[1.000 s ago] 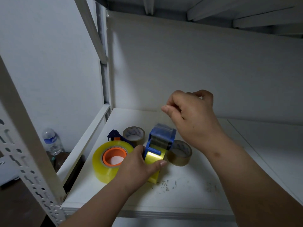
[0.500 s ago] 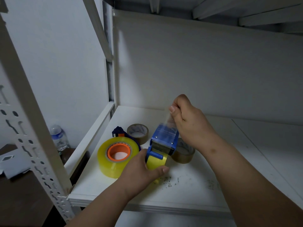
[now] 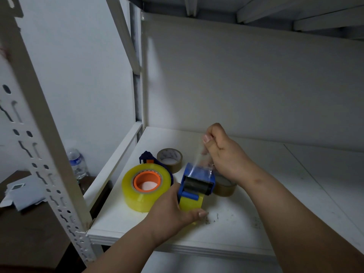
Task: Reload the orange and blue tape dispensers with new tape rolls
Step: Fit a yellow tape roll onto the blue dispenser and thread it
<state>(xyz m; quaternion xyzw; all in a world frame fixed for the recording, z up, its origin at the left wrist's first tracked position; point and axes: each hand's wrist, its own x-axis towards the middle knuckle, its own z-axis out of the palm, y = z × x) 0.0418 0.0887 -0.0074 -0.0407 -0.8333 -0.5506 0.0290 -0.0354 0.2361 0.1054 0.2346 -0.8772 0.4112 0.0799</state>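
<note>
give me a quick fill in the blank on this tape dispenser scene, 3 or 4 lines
1. The left hand grips the blue dispenser, which holds a ____ roll of tape.
2. The right hand pinches a strip of ____ tape pulled up from the dispenser.
3. The big yellow roll on the shelf sits on an ____ core.
4. The two small rolls behind are ____.

Missing words: yellow; clear; orange; brown
</note>
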